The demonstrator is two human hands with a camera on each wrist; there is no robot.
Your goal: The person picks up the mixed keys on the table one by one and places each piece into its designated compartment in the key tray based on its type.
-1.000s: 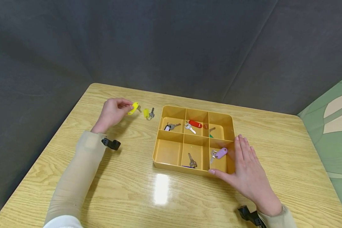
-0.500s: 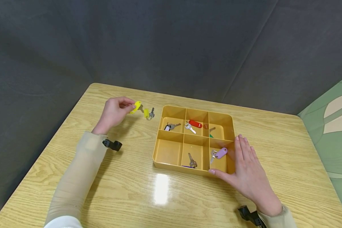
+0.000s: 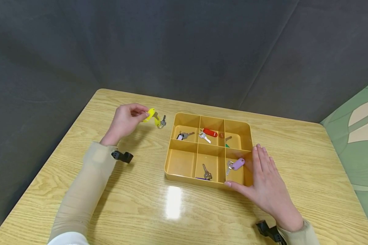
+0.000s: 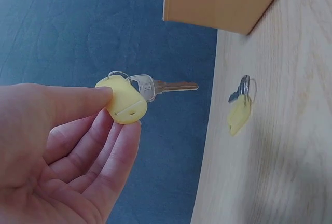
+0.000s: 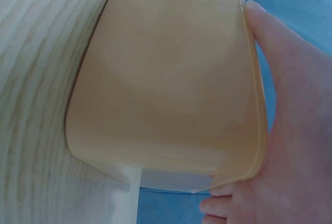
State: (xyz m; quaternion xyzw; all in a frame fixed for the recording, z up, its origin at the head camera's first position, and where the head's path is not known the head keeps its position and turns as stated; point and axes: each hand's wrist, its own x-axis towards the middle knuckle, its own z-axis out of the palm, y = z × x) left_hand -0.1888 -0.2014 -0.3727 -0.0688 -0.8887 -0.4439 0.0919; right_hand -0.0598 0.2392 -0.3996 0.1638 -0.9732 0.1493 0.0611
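Between thumb and fingers my left hand [image 3: 125, 120] pinches a yellow key tag [image 4: 123, 99]. A metal key [image 4: 176, 86] sticks out from the tag's ring, held above the table. Just beyond, a second yellow key tag [image 4: 240, 115] with its own keys [image 3: 163, 121] lies on the wood. My right hand [image 3: 268, 187] rests against the right end of a tan divided box [image 3: 184, 179], fingers straight along the side and thumb at the front rim. Inside the box, a lilac key tag [image 3: 238, 164] with a key lies in the front right compartment, nearest that hand.
Other compartments hold a red key tag [image 3: 210, 132], a white key tag [image 3: 180, 137] with dark edging, a partly hidden green tag [image 3: 227, 145], and a key [image 3: 207, 173] beside a blue edge. A dark curtain [image 3: 171, 51] hangs behind the wooden table [image 3: 135, 204].
My left hand has moved slightly right with the yellow key tag, which now overlaps the second yellow tag in the head view. The right hand and the box have stayed still.
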